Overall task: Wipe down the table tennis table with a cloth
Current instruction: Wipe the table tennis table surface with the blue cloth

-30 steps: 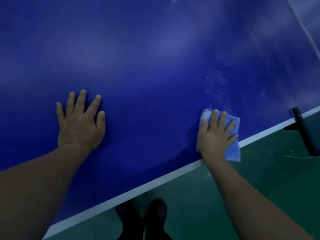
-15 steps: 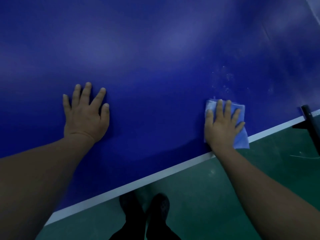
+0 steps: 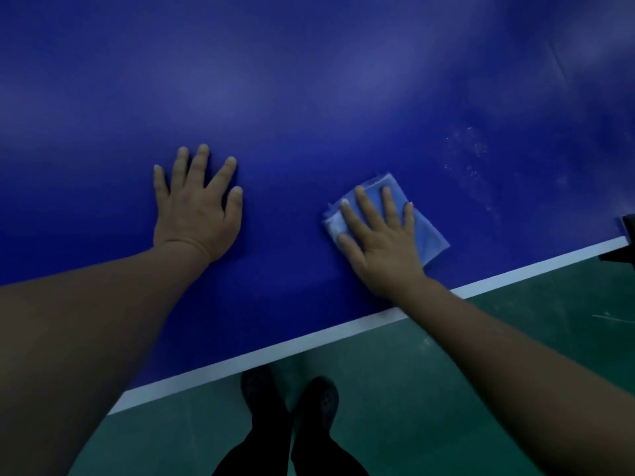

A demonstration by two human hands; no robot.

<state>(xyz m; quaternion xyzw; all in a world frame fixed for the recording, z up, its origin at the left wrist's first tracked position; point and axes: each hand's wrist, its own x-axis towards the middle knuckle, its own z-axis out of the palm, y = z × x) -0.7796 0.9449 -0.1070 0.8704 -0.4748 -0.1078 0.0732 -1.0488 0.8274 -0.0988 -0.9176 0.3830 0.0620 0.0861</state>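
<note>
left hand (image 3: pixel 197 214): fingers spread, flat on blue table (image 3: pixel 309 97) | right hand (image 3: pixel 378 242): fingers straight, pressing pale blue cloth (image 3: pixel 429 235) onto table near its white edge line (image 3: pixel 309 345) (specks (image 3: pixel 474 156) beyond cloth)

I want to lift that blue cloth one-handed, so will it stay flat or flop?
The cloth would probably flop: it looks thin, folded, with loose edges beside the right hand. It likely weighs little. On the smooth table it should slide easily under flat fingers.
</note>
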